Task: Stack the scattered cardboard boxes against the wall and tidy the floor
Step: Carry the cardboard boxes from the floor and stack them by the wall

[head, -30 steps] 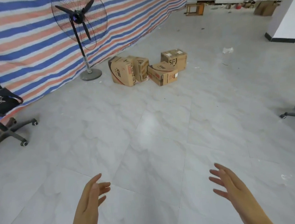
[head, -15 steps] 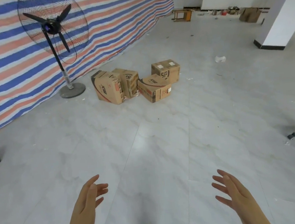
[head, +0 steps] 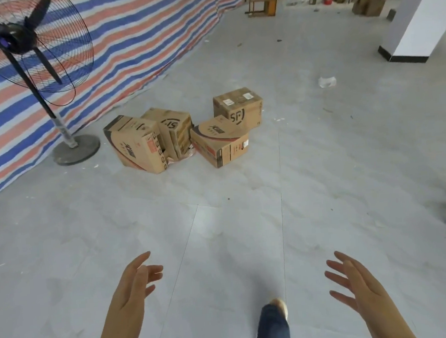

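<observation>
Cardboard boxes ahead (four, clustered); left hand and right hand spread, empty.

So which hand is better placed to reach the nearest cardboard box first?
Probably the left hand: the boxes sit ahead and left of centre, and the leaning box lines up with it. The right hand, also open, is farther right.

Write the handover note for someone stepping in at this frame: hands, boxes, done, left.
Left hand and right hand: both open, held out over the floor, no grip on anything.
Four cardboard boxes sit clustered on the floor, beside the fan, near the striped tarp wall; none stacked.
Done: nothing yet.
Left: stack all four against the wall, pick up the white scrap.
</observation>
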`<state>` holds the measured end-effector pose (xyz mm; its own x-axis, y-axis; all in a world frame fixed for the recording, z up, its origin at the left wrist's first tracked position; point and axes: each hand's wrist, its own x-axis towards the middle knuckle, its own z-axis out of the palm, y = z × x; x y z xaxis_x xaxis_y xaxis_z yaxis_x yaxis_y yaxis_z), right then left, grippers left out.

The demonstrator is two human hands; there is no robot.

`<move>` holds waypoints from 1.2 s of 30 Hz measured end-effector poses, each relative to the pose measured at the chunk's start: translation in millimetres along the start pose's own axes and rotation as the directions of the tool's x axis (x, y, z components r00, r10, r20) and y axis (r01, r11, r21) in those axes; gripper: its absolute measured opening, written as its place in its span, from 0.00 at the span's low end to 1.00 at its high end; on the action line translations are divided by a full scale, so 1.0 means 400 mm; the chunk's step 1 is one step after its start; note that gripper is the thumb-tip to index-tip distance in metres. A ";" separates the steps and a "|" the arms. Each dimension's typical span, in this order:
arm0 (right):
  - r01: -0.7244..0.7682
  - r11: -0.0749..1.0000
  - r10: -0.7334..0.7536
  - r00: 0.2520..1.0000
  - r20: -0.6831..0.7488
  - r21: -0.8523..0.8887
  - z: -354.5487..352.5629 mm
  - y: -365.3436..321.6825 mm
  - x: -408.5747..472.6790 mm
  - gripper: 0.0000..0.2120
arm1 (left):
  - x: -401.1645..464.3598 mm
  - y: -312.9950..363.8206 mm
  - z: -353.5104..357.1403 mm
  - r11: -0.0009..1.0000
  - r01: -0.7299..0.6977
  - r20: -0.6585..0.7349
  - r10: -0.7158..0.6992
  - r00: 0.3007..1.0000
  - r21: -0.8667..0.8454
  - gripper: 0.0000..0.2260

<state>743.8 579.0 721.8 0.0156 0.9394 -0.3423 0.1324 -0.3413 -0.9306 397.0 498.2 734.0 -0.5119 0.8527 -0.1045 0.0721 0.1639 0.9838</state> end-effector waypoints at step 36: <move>0.057 0.998 -0.055 0.997 0.061 -0.019 0.186 -0.798 1.903 0.43 | 1.829 0.348 0.802 0.997 0.077 0.002 -0.077 0.997 0.029 0.22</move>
<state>639.6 1400.9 748.6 -0.0526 0.9532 -0.2976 0.1521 -0.2869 -0.9458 307.2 1304.0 748.0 -0.5141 0.8386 -0.1801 0.0572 0.2430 0.9683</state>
